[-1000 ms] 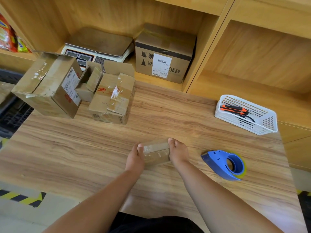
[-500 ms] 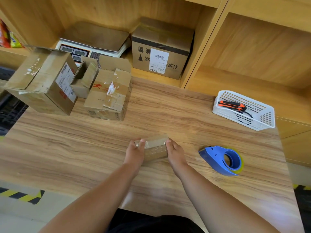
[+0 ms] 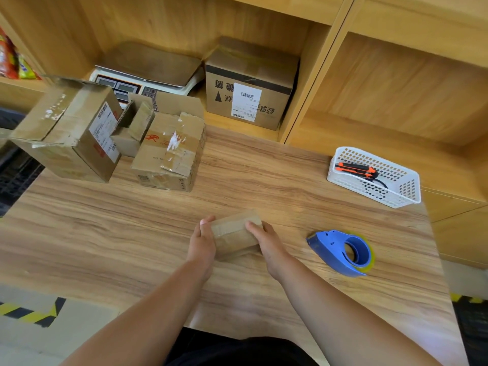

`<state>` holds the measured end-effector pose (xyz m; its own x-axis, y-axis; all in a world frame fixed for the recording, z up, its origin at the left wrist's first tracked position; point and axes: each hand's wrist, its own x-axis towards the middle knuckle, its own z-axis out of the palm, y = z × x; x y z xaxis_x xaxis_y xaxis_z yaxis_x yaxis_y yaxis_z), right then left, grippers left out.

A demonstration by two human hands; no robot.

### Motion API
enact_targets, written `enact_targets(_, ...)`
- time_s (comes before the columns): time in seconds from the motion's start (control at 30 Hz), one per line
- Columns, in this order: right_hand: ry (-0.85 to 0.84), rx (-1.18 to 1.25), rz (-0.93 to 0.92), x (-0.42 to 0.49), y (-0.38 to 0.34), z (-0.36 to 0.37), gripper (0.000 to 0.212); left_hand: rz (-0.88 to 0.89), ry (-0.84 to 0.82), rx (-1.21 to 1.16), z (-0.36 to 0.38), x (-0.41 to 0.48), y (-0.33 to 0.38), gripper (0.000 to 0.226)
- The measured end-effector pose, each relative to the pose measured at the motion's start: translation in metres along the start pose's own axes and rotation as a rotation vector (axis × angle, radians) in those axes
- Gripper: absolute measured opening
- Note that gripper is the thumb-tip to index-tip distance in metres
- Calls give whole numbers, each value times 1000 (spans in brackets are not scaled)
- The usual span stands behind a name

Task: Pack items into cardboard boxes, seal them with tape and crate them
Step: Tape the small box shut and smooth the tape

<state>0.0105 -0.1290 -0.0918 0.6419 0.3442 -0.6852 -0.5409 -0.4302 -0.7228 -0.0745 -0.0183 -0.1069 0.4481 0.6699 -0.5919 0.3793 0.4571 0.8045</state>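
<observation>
My left hand (image 3: 202, 244) and right hand (image 3: 266, 247) clamp box (image 3: 235, 233), fingers (image 3: 204, 222) wrapped on its ends, steadying it on table (image 3: 132, 233); dispenser (image 3: 343, 252) parked near right hand.

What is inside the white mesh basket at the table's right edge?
An orange-and-black utility knife lies in the white basket. A dark curved piece beside it shows through the mesh; the near wall hides what it is.

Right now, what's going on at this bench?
A person holds a small taped box between both hands at the wooden table. The left hand grips its left side and the right hand its right. The blue tape dispenser lies to the right, untouched. Other cardboard boxes sit at the back left.
</observation>
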Motion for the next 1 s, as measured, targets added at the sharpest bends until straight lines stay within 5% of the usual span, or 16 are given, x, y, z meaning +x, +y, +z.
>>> enact_targets(0.1,96,-43,-110,3,-11,-4,44,-4,-28,-22,0,2,3,33)
enact_targets(0.23,165,-335,-360,2,-26,-12,94,59,-104,39,-2,4,13,37)
enact_targets(0.4,109,-754,-684,-7,-28,-18,104,128,-421,15,-9,-7,26,57)
enact_targets(0.53,-50,-895,-702,-9,-13,-21,120,194,-608,165,-13,-7,25,73)
enact_targets(0.67,-40,-692,-591,-8,-12,-27,136,224,-621,303,-17,-3,25,81)
enact_targets(1.0,-48,-475,-532,6,-20,-31,37,311,-778,612,-3,12,50,98)
